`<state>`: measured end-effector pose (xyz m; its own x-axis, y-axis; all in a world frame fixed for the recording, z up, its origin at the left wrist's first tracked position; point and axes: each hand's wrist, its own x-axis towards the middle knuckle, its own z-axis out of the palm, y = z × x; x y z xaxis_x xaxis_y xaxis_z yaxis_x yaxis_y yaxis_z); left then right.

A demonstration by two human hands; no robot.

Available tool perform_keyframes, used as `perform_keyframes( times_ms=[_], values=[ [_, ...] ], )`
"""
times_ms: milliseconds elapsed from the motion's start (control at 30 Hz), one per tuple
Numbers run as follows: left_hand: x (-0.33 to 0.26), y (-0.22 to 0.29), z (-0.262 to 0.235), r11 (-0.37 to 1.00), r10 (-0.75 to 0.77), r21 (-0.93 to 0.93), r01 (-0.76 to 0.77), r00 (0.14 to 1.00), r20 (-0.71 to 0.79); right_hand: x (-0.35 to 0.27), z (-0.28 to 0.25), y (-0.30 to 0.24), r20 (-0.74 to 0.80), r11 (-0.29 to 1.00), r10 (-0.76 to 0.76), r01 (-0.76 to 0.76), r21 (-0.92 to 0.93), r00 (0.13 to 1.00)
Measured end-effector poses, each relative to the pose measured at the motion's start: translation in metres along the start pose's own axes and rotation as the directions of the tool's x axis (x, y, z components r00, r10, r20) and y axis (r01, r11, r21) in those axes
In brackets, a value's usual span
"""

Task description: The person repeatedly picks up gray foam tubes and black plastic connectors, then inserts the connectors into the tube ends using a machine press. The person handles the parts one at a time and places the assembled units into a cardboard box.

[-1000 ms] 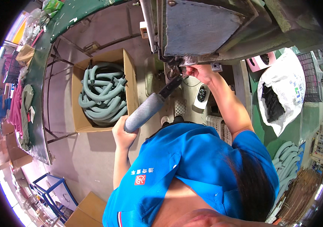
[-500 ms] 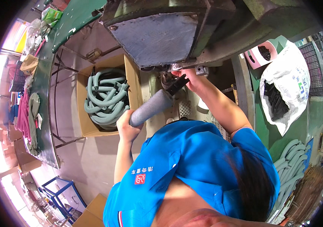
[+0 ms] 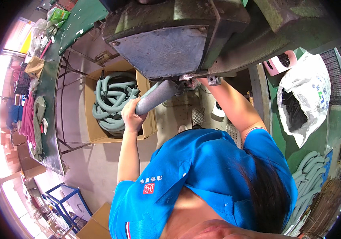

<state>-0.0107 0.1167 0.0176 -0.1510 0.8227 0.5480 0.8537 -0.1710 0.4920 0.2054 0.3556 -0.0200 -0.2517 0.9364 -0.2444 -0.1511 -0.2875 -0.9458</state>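
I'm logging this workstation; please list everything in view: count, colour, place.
Machine: one, dark green, blue-plated, top centre
Foam tube: one, grey, at machine's lower edge
Cardboard boxes: two, brown, left of centre and lower left
Curved tubes: many, grey-green, in upper box and lower right
Tabletops: at least two, green, left and right
Cloths: several, pink and olive, left table's edge
Bag: one, white, right table
Small pieces: many, black, in bag and container
Container: one, pink, beside bag
Crates: several, dark or white, mostly right
Frame: one, blue, lower left
Other rim items: too blurred to count
Shirt: one, blue, lower centre
Left hand: one, bare, fingers around foam tube
Right hand: one, bare, partly hidden beneath machine
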Motion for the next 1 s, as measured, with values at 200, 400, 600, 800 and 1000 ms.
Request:
perform_keyframes(
  times_ms=[200,400,600,800,1000],
  values=[
    [-0.005,0.006,0.005,0.986,-0.136,-0.089,0.140,0.989,0.050,0.000,-0.003,-0.002,-0.002,0.999,-0.007,0.007,-0.032,1.000],
    [-0.031,-0.010,0.028,0.852,-0.395,-0.238,0.467,0.870,0.295,-0.002,0.000,-0.009,0.008,0.998,-0.018,0.018,-0.052,1.000],
    [-0.013,-0.015,0.021,0.904,-0.311,-0.193,0.382,0.896,0.316,-0.006,0.001,-0.007,-0.015,0.996,-0.034,0.033,-0.079,0.999],
    [-0.002,-0.014,0.015,0.907,-0.308,-0.168,0.387,0.879,0.363,-0.024,-0.011,-0.012,0.000,0.996,-0.048,0.048,-0.081,0.999],
    [0.001,-0.018,0.005,0.938,-0.251,-0.149,0.313,0.910,0.329,-0.089,-0.042,-0.011,-0.045,0.986,0.166,-0.166,0.005,0.985]
  ],
)
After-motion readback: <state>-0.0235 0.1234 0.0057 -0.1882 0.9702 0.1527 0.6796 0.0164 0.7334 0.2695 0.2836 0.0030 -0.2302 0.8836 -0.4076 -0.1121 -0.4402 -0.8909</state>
